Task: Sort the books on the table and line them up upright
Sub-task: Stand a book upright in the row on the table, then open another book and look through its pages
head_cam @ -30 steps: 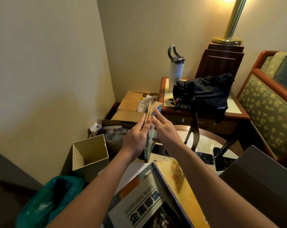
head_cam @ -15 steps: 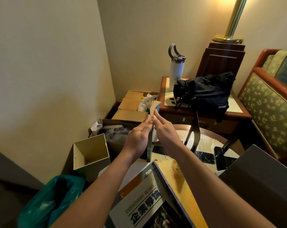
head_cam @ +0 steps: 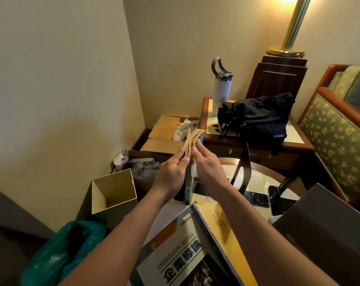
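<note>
Above the far part of the table (head_cam: 255, 180), an upright paperback (head_cam: 190, 178) is pinched between the left hand (head_cam: 171, 175) and right hand (head_cam: 209, 169), its pages now fanned wider than before, so standing it is judged still pending.

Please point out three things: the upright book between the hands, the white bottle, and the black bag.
upright book (head_cam: 189, 190): head view, lower cover edge.
white bottle (head_cam: 221, 94): head view, middle of body.
black bag (head_cam: 257, 118): head view, front fabric.
</note>
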Tool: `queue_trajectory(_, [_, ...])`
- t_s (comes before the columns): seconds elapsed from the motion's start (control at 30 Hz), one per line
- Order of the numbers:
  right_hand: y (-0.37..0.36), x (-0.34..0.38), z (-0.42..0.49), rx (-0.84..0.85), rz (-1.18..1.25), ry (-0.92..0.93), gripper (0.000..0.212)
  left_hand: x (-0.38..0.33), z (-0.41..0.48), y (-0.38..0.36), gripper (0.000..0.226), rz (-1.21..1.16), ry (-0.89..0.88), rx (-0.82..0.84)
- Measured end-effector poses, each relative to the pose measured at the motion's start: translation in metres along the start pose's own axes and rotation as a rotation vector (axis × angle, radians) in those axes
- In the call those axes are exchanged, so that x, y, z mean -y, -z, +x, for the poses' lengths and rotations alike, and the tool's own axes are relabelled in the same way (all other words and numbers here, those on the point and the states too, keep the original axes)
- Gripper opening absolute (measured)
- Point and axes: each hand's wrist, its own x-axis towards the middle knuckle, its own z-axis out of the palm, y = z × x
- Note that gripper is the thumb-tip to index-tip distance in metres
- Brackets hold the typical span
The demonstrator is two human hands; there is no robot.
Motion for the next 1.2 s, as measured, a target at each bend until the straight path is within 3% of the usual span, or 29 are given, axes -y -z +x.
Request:
queue_trajectory(0.13, [0.006,-0.002,-0.003,-0.050,0.033,0.025,0.057,-0.004,-0.001,-0.003,0.047,0.084,-0.071,-0.018])
queue_trajectory(0.5, [0.018,0.005,-0.034,-0.206,0.087,-0.035,0.061,-0.005,-0.011,-0.009,0.055,0.336,-0.149,-0.060])
queue_trajectory(0.8, [0.048,0.022,-0.100,-0.265,-0.125,0.046,0.058,-0.020,-0.059,-0.024,0.072,0.540,-0.281,-0.107])
queue_trajectory(1.0, [0.081,0.044,-0.159,-0.228,-0.300,0.123,0.057,-0.037,-0.108,-0.049,0.074,0.469,-0.334,-0.092])
queue_trajectory(1.2, [0.116,0.059,-0.214,-0.251,-0.445,0.128,0.054,-0.061,-0.151,-0.083,0.069,0.333,-0.248,0.010])
